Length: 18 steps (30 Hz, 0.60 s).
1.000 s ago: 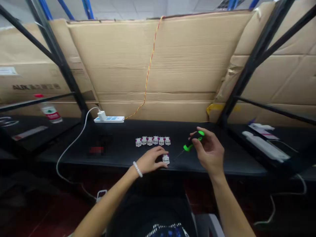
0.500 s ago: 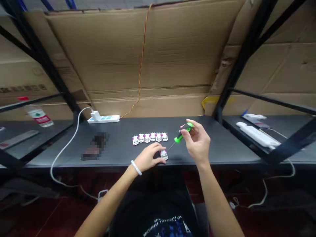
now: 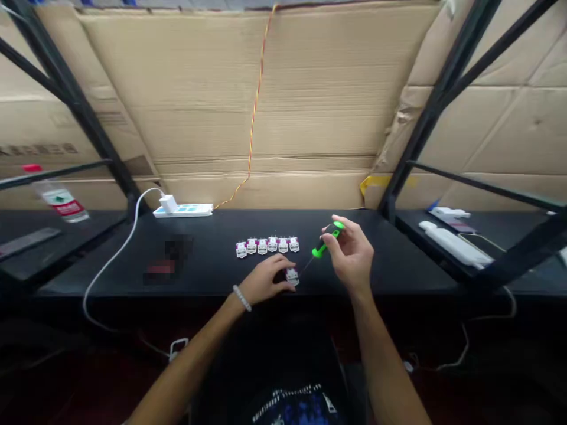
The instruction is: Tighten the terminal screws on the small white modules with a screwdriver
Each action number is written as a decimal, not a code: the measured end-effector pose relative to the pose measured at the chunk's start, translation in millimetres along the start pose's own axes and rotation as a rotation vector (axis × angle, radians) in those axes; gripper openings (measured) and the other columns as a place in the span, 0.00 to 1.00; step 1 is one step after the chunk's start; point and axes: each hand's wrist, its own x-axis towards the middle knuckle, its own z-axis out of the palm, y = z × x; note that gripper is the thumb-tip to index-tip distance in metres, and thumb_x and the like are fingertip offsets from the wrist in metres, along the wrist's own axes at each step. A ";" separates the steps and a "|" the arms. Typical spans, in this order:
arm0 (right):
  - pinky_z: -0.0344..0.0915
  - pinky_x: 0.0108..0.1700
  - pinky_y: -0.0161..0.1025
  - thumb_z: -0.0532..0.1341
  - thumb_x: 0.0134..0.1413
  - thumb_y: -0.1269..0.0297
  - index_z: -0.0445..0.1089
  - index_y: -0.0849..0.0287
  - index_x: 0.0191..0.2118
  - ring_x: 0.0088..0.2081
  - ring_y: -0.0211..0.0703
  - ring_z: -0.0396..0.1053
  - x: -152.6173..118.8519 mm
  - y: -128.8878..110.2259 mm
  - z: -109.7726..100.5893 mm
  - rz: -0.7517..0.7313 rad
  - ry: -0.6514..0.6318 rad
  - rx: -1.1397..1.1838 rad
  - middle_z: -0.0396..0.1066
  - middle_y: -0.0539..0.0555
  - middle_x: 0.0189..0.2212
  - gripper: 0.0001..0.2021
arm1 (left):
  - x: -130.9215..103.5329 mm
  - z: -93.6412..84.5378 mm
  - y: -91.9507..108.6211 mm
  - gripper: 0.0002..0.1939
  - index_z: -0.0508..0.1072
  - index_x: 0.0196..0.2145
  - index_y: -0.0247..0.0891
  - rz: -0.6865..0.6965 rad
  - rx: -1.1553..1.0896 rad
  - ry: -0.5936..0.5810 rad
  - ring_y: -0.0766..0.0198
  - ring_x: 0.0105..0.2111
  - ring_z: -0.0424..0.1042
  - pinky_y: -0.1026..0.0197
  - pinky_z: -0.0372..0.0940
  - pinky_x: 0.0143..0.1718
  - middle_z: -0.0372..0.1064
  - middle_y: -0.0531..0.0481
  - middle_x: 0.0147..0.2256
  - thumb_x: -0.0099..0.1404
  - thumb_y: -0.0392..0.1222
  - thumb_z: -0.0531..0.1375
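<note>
Near the table's front edge, my left hand (image 3: 268, 278) pinches a small white and purple part (image 3: 292, 276) between thumb and fingers. My right hand (image 3: 354, 254) grips a screwdriver (image 3: 326, 242) with a green and black handle, tilted down to the left. Its thin shaft reaches to the right side of the held part; whether the tip touches it is too small to tell. Behind my left hand, several similar white and purple parts (image 3: 272, 244) stand in a row on the dark table (image 3: 212, 271).
A white power strip (image 3: 190, 211) with a charger (image 3: 168, 203) lies at the back left; its white cable (image 3: 106, 265) runs off the front edge. Black frame posts (image 3: 100, 136) rise on both sides. A plastic bottle (image 3: 66, 203) leans at far left. A white power strip (image 3: 454, 245) lies at right.
The whole view has shifted slightly and looks brighter on the cardboard. Both hands keep their places at the part, the screwdriver held at nearly the same slant.
</note>
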 end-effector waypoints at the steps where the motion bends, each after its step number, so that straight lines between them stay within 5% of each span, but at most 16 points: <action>1: 0.80 0.45 0.48 0.71 0.59 0.54 0.75 0.52 0.56 0.39 0.47 0.79 -0.2 0.4 0.1 0.002 0.001 0.001 0.79 0.55 0.41 0.21 | 0.0 0.0 0.1 0.25 0.77 0.56 0.39 0.000 -0.003 -0.001 0.52 0.51 0.75 0.53 0.69 0.56 0.73 0.42 0.52 0.65 0.51 0.72; 13: 0.77 0.39 0.42 0.73 0.57 0.55 0.78 0.51 0.53 0.33 0.42 0.72 -6.4 -22.5 6.8 -0.141 -0.054 -0.152 0.73 0.51 0.36 0.19 | 0.0 0.1 1.3 0.25 0.77 0.56 0.40 -0.010 -0.002 -0.006 0.51 0.51 0.75 0.51 0.70 0.57 0.74 0.42 0.52 0.65 0.50 0.72; 18: 0.78 0.46 0.46 0.69 0.62 0.58 0.75 0.50 0.60 0.39 0.46 0.76 -9.5 -25.6 10.4 -0.118 -0.116 -0.175 0.77 0.53 0.41 0.21 | -0.2 -0.8 1.6 0.25 0.78 0.56 0.40 -0.006 -0.008 0.001 0.52 0.50 0.76 0.52 0.70 0.56 0.74 0.42 0.52 0.65 0.50 0.72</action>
